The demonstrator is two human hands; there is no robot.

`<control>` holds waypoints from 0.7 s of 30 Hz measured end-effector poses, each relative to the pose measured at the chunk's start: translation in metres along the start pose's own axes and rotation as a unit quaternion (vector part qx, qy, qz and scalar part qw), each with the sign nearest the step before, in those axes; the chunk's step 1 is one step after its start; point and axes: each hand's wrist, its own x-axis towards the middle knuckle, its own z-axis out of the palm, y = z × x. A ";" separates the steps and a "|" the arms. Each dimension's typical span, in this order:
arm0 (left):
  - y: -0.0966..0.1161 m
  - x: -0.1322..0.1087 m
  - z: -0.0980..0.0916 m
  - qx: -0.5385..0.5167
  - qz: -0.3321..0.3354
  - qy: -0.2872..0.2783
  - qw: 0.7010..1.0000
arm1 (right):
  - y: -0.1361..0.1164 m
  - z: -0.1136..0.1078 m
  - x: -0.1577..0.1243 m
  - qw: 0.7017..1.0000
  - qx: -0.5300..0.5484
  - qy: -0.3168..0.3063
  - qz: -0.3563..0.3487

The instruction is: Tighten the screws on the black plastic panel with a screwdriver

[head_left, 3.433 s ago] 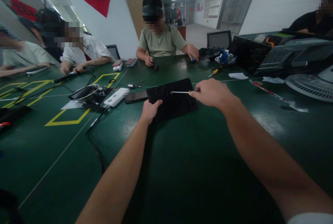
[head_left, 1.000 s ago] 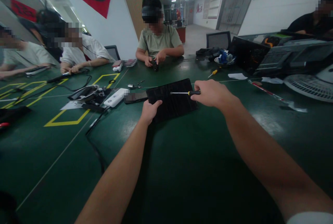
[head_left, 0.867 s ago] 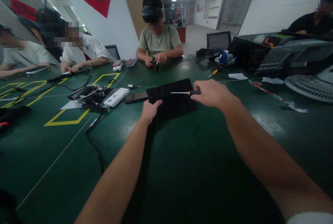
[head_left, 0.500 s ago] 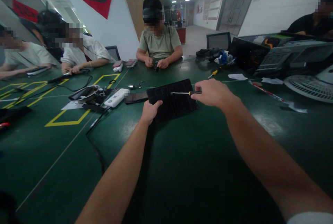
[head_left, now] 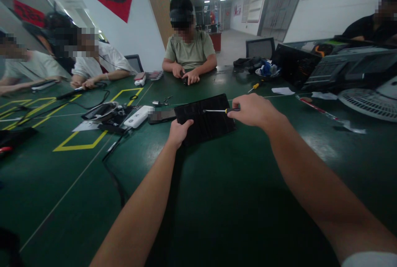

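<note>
My left hand grips the lower left edge of a flat black open wallet, thumb on its face. The wallet is tilted up, with a crease near its middle and slot-like lines across it. In my right hand is a small screwdriver with a black and yellow handle, pinched between the fingers. Its thin metal shaft points left across the wallet, and its tip is near the crease; whether it touches cannot be made out. A dark phone-like slab lies just behind my left hand.
On the green table, a white power bank, cables and small metal parts lie to the left. A yellow screwdriver, paper scraps and a white fan are right. Several people sit around the table.
My hands, the wallet and the screwdriver stay nearly where they were. Across the table, the person's hands have shifted around a small dark object.
</note>
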 end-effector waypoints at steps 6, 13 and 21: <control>0.000 0.000 0.000 -0.006 0.005 -0.005 1.000 | 0.000 0.000 0.000 1.000 0.005 -0.004 0.003; -0.001 0.001 -0.001 -0.005 0.005 -0.006 1.000 | 0.001 0.000 0.001 1.000 0.004 -0.012 0.004; -0.003 0.002 -0.001 -0.002 0.008 -0.009 1.000 | 0.000 0.000 0.002 1.000 0.003 -0.022 0.002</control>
